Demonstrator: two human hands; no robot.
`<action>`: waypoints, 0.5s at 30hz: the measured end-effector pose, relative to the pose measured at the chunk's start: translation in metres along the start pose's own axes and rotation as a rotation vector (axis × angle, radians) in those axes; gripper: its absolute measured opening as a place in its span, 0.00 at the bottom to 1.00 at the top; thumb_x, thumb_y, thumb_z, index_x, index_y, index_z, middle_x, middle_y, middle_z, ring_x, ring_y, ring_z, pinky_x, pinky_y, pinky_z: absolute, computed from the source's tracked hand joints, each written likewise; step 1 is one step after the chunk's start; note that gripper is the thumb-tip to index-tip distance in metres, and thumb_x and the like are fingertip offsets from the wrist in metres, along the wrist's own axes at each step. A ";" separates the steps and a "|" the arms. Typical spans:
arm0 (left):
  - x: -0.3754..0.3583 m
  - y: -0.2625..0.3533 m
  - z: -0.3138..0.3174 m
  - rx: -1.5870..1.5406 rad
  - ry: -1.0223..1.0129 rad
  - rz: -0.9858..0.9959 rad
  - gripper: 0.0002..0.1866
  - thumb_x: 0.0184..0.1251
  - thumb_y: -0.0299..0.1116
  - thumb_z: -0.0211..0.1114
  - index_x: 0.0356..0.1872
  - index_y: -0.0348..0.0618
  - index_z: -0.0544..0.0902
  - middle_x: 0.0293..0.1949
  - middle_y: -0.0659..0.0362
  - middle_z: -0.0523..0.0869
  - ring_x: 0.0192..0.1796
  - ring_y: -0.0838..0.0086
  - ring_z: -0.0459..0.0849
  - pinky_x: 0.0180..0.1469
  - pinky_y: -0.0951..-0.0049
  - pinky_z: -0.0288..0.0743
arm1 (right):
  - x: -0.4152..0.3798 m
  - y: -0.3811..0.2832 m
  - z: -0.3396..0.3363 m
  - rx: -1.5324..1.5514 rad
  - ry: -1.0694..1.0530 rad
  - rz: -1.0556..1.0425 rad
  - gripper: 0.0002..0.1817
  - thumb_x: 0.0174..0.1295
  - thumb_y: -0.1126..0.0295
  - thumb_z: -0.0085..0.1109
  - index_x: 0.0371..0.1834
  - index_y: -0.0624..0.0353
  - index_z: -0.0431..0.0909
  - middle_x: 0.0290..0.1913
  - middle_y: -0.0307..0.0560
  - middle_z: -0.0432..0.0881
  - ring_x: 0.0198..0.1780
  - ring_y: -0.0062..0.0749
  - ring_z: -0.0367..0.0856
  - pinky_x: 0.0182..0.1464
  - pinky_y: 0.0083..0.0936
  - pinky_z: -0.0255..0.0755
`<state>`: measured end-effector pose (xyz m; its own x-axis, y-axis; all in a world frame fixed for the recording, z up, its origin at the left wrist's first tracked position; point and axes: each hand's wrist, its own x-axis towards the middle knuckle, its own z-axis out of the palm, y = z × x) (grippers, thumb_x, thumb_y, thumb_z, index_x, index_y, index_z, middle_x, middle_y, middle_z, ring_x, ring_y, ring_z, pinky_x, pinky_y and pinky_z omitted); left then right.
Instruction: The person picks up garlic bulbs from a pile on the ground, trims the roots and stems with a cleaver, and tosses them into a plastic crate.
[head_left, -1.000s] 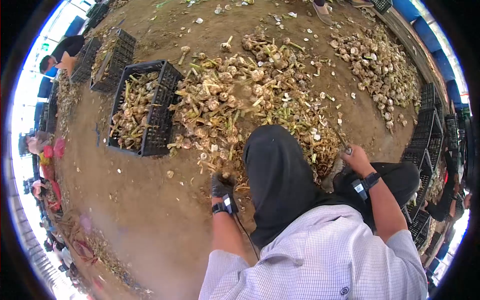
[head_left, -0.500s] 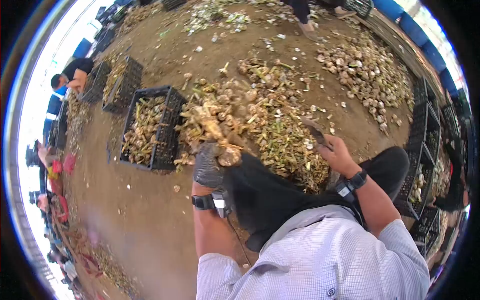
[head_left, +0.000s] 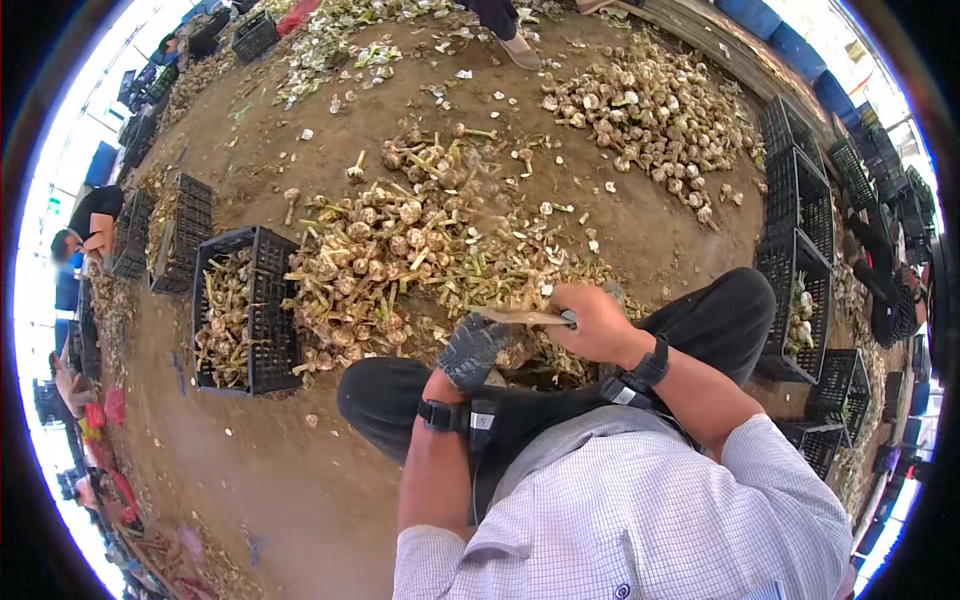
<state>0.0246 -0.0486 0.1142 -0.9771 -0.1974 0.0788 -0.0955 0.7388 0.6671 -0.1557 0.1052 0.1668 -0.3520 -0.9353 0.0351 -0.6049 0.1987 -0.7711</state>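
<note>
My left hand point(head_left: 473, 352), in a dark grey glove, is closed around a garlic bulb point(head_left: 513, 356) low in front of my lap; the bulb is partly hidden. My bare right hand point(head_left: 597, 325) grips a knife point(head_left: 528, 318), its blade pointing left across the top of the gloved fingers. Just beyond my hands lies a heap of garlic bulbs with stalks point(head_left: 385, 240). Cut stalk pieces point(head_left: 490, 270) are strewn beside that heap, close to the blade.
A black crate point(head_left: 272, 310) of garlic stalks stands left of the heap. Another garlic pile point(head_left: 660, 120) lies at the far right, near stacked black crates point(head_left: 795, 265). A person's shoe point(head_left: 520, 50) shows at the top, and another person point(head_left: 95, 225) crouches at the left.
My left hand has moved right, from the heap's edge toward my lap, with the garlic bulb. My right hand has brought the knife left to meet it. The view has shifted to the right.
</note>
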 end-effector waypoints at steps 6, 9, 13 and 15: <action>-0.012 -0.035 -0.005 -0.024 0.062 0.277 0.28 0.43 0.41 0.72 0.51 0.49 0.82 0.51 0.53 0.83 0.57 0.52 0.76 0.60 0.53 0.69 | -0.004 0.104 0.009 -0.547 -0.371 0.377 0.15 0.54 0.59 0.58 0.30 0.62 0.82 0.26 0.59 0.81 0.30 0.54 0.80 0.37 0.44 0.76; -0.016 -0.032 0.012 -0.178 0.053 -0.046 0.31 0.41 0.39 0.75 0.53 0.46 0.81 0.51 0.53 0.83 0.56 0.53 0.77 0.59 0.54 0.70 | -0.014 0.089 0.009 -0.297 -0.207 0.408 0.17 0.54 0.59 0.58 0.30 0.66 0.82 0.27 0.62 0.81 0.30 0.54 0.80 0.36 0.44 0.75; 0.003 -0.025 0.029 -0.460 0.119 -0.316 0.12 0.67 0.33 0.60 0.48 0.44 0.84 0.47 0.51 0.83 0.51 0.59 0.79 0.53 0.62 0.72 | 0.002 0.042 -0.002 -0.056 -0.164 0.463 0.17 0.53 0.60 0.59 0.32 0.68 0.81 0.29 0.65 0.80 0.32 0.55 0.80 0.38 0.45 0.74; 0.015 -0.002 0.024 -0.797 0.163 -0.607 0.11 0.61 0.36 0.65 0.38 0.39 0.85 0.37 0.50 0.85 0.41 0.56 0.82 0.45 0.59 0.74 | -0.003 0.043 0.007 -0.060 -0.032 0.300 0.15 0.53 0.62 0.60 0.30 0.67 0.79 0.27 0.64 0.79 0.30 0.56 0.79 0.34 0.43 0.71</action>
<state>0.0054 -0.0381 0.0965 -0.7624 -0.5259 -0.3772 -0.3545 -0.1482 0.9232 -0.1758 0.1142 0.1286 -0.4992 -0.8409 -0.2088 -0.5187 0.4831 -0.7054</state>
